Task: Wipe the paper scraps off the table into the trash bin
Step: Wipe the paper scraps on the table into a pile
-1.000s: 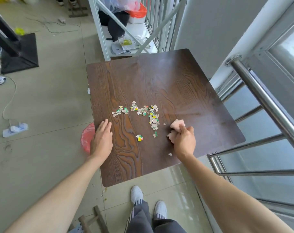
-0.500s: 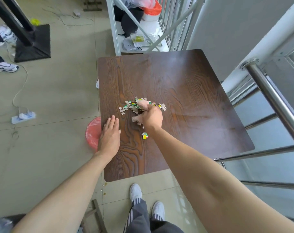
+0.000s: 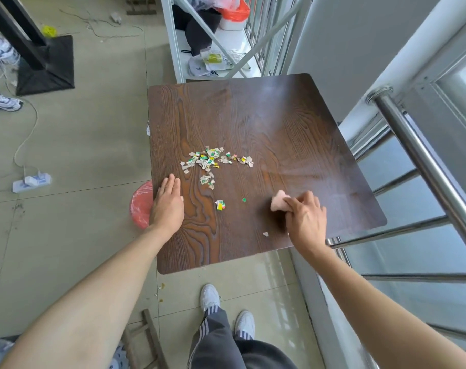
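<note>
A cluster of small coloured paper scraps (image 3: 213,162) lies on the left-middle of the dark wooden table (image 3: 279,123). A few stray scraps lie nearer me: a yellow-green one (image 3: 220,205), a tiny green one (image 3: 244,200) and a pale one (image 3: 265,234). My right hand (image 3: 305,218) is shut on a pink cloth (image 3: 278,202) pressed on the table's near right part. My left hand (image 3: 166,205) rests flat, fingers apart, at the table's left edge. The red trash bin (image 3: 140,206) stands on the floor just beyond that edge, partly hidden by the table and hand.
A steel railing (image 3: 423,166) and glass run along the right side. A white shelf (image 3: 221,57) with bags stands behind the table. A black stand base (image 3: 46,66), a power strip (image 3: 32,181) with cable and another person's shoes (image 3: 3,102) are on the floor left. My feet (image 3: 226,310) are below the table's near edge.
My right hand with the cloth pushed the scraps leftward into a tighter cluster, then drew back to the near right part of the table. My left hand stayed at the left edge.
</note>
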Available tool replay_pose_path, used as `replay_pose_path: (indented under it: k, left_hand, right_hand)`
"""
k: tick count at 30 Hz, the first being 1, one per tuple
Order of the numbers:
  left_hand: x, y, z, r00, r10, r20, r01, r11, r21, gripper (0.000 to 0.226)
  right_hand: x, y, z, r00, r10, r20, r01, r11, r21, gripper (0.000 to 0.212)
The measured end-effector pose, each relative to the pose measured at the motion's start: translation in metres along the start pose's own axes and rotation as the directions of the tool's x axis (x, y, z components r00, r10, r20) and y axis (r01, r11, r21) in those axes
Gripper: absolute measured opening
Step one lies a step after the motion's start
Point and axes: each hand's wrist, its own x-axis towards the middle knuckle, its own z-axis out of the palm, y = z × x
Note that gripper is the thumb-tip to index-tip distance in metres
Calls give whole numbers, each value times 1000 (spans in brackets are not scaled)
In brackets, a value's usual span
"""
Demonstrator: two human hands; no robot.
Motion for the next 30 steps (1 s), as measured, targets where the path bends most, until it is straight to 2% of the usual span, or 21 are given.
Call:
replay_pose_path:
  k: [2,5,8,10,12,16,19,23,30]
  left_hand:
    - [1,2,-2,1000,-18,18,18,1000,-16,54]
    - [2,3,-4,998,-43,44,45,998,-35,56]
    - [2,4,-4,997,-60,49,62,997,-49,59]
    - [2,4,-4,997,-63,51,66,996,-60,60]
    - [2,4,-5,996,-62,58,66,996,-68,60]
    - [3,3,-3,997,-62,51,66,994,-82,59]
    - [3,1,1,998,-56,34,59,996,-74,59]
    - [2,1,5,999,-33,7,33,998,-50,58]
    - [1,0,5,1000,-11,-1,11,1000,-22,59]
  right_hand:
    - [-16,-4,11,997,17,76,-19,1000,16,35]
    - [-30,-26,20,977,150,151,-182,958,223,29]
    - [-33,-63,16,944,260,201,-327,813,482,29]
    - [-27,-85,20,891,370,262,-453,695,558,32]
    - [-19,-101,34,856,420,300,-511,612,604,24]
    - [-4,-126,37,860,394,324,-509,623,594,35]
    - [6,-138,29,887,356,295,-462,706,537,34]
    - [19,-152,39,914,322,248,-406,735,543,21]
    - [54,-187,59,925,221,309,-375,668,643,18]
